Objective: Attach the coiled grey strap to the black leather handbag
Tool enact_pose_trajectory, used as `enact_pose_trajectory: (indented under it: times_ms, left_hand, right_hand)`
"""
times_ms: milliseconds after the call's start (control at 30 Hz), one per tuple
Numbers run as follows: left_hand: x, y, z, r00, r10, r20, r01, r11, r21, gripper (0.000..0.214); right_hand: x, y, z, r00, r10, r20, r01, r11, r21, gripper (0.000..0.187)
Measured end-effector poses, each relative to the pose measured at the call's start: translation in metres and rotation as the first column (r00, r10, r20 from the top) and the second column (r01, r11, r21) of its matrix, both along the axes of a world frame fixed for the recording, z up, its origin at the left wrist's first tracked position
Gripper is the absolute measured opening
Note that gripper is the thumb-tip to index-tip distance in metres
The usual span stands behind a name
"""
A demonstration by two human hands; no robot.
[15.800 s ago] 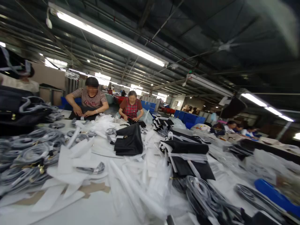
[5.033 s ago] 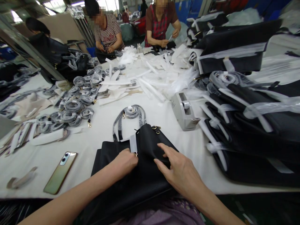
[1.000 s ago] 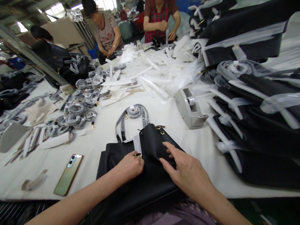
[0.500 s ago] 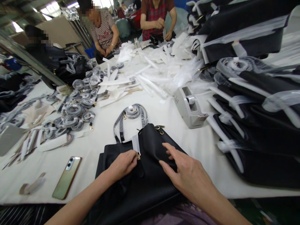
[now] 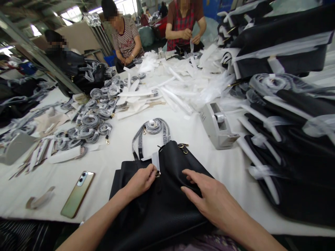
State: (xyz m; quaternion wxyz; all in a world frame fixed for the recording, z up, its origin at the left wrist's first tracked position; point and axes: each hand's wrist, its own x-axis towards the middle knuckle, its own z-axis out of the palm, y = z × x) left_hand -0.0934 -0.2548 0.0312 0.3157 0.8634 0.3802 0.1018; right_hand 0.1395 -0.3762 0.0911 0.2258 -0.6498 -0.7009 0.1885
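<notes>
Along the near edge of the worktop (image 5: 102,170), looking right down on a black bag (image 5: 170,205), overhanging that edge and running out of view at the bottom, lower left part hidden behind the left forearm (image 5: 98,218). Over to the left hand (image 5: 141,180): curled in, thumb and forefinger close together, tips right at the metal clasp (image 5: 158,174) below a white strip (image 5: 155,161); can't tell, behind those knuckles, how tightly closed or on what. Across to the right hand (image 5: 213,196): half open over the bag's right side, thumb well apart from the fingers, gripping nothing; hard to judge whether touching or just clear. Beyond the bag, spotting a coiled strap (image 5: 154,127) inside a film-wrapped handle (image 5: 165,133). Off left near that same edge, a phone (image 5: 77,195), camera side up. To the right, a grey tape dispenser (image 5: 209,122), then a heap of black bags (image 5: 300,188), cut off by the view.
</notes>
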Motion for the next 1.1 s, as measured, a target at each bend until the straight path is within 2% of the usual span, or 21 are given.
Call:
enact_pose_trajectory:
  times_ms: [67, 167, 267, 367, 567, 733, 900, 967, 1033, 1100]
  left_hand:
    - [-0.003, -0.002, -0.002, 1.0, 0.007, -0.006, -0.006, 1.0, 0.012, 0.014]
    - [-0.006, -0.006, -0.006, 1.0, 0.011, -0.007, -0.011, 0.999, 0.03, 0.013]
    - [-0.009, -0.008, -0.008, 1.0, 0.01, 0.004, -0.01, 0.998, 0.055, 0.012]
    - [-0.01, -0.008, -0.01, 1.0, 0.004, 0.016, -0.006, 0.996, 0.09, 0.011]
    - [-0.015, -0.005, -0.009, 1.0, -0.004, 0.008, 0.003, 0.992, 0.127, 0.01]
    - [-0.016, -0.006, -0.011, 1.0, 0.01, 0.013, -0.012, 0.994, 0.106, 0.008]
    - [-0.016, -0.012, -0.007, 0.995, 0.084, 0.052, -0.087, 0.993, 0.075, 0.01]
    - [-0.018, -0.015, -0.004, 0.987, 0.129, 0.094, -0.132, 0.991, 0.023, 0.012]
    - [-0.019, -0.019, -0.001, 0.967, 0.196, 0.163, -0.182, 0.978, -0.099, 0.013]
    - [-0.02, -0.021, 0.0, 0.934, 0.285, 0.213, -0.234, 0.943, -0.238, 0.019]
  right_hand:
    - [-0.003, 0.014, 0.009, 0.994, 0.106, -0.006, -0.107, 0.993, -0.041, 0.033]
    - [-0.016, 0.048, 0.02, 0.971, 0.239, -0.014, -0.239, 0.965, -0.11, 0.026]
    - [-0.035, 0.084, 0.023, 0.951, 0.309, 0.029, -0.295, 0.93, -0.218, 0.02]
    - [-0.056, 0.106, 0.017, 0.925, 0.352, 0.144, -0.296, 0.904, -0.309, 0.017]
    - [-0.082, 0.115, 0.001, 0.898, 0.343, 0.274, -0.233, 0.902, -0.364, 0.017]
    - [-0.091, 0.12, -0.01, 0.897, 0.336, 0.289, -0.203, 0.891, -0.405, 0.015]
    - [-0.095, 0.117, -0.016, 0.907, 0.318, 0.277, -0.195, 0.899, -0.393, 0.014]
    - [-0.093, 0.115, -0.018, 0.918, 0.309, 0.247, -0.202, 0.903, -0.379, 0.014]
    - [-0.091, 0.113, -0.021, 0.936, 0.29, 0.198, -0.2, 0.904, -0.378, 0.015]
    - [-0.087, 0.112, -0.024, 0.956, 0.26, 0.136, -0.189, 0.901, -0.39, 0.017]
